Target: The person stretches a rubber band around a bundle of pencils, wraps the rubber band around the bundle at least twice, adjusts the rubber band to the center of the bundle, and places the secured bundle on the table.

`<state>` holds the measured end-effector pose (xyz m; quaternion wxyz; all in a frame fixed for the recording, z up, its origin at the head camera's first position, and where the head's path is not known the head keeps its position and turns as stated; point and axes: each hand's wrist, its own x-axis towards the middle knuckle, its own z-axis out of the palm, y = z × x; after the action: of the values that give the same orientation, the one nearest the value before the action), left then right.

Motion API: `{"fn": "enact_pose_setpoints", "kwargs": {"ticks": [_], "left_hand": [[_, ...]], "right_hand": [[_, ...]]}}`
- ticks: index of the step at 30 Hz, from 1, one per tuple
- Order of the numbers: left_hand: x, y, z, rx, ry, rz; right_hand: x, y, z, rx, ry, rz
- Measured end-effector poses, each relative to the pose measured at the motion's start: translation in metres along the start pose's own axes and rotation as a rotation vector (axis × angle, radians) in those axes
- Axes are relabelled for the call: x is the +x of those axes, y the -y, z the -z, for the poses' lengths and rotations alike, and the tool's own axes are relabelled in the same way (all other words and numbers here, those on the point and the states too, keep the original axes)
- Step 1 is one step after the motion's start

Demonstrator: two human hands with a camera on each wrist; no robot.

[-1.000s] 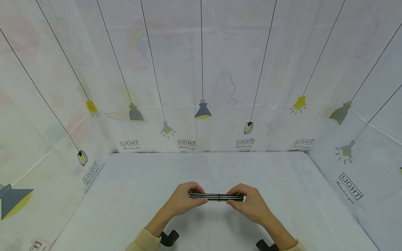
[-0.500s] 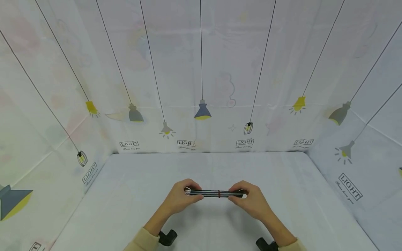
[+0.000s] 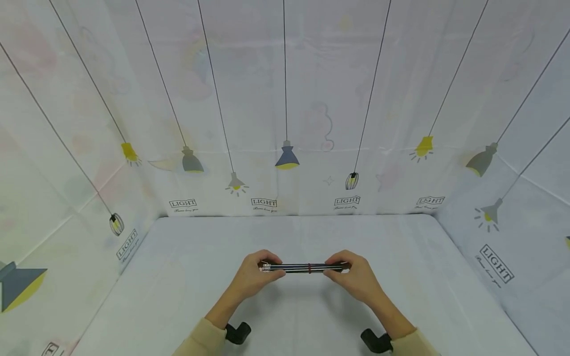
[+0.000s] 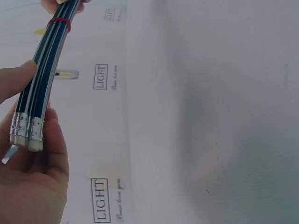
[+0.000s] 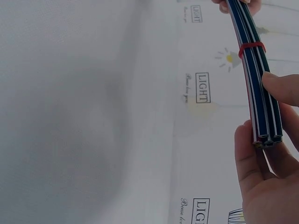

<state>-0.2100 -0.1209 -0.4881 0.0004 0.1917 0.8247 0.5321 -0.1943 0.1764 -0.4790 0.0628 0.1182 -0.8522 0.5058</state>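
A bundle of dark blue, white-striped pencils (image 3: 305,268), bound near its middle by a thin red rubber band (image 3: 309,268), hangs level above the white cloth-covered surface (image 3: 401,257). The left hand (image 3: 256,274) pinches the eraser end and the right hand (image 3: 354,277) pinches the other, thumbs nearest the person. The single band could let pencils slide lengthwise if either pinch loosens. Both wrists angle inward, forearms converging.
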Motion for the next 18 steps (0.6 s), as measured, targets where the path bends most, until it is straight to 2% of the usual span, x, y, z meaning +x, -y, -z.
{"fn": "enact_pose_setpoints", "kwargs": {"ticks": [6,18], "left_hand": [[0.006,0.004,0.002,0.029,-0.012,0.002],[0.015,0.021,-0.005,0.006,-0.051,0.035]], "right_hand": [[0.007,-0.005,-0.001,0.012,-0.019,0.025],[0.017,-0.016,-0.007,-0.023,-0.011,-0.068]]}}
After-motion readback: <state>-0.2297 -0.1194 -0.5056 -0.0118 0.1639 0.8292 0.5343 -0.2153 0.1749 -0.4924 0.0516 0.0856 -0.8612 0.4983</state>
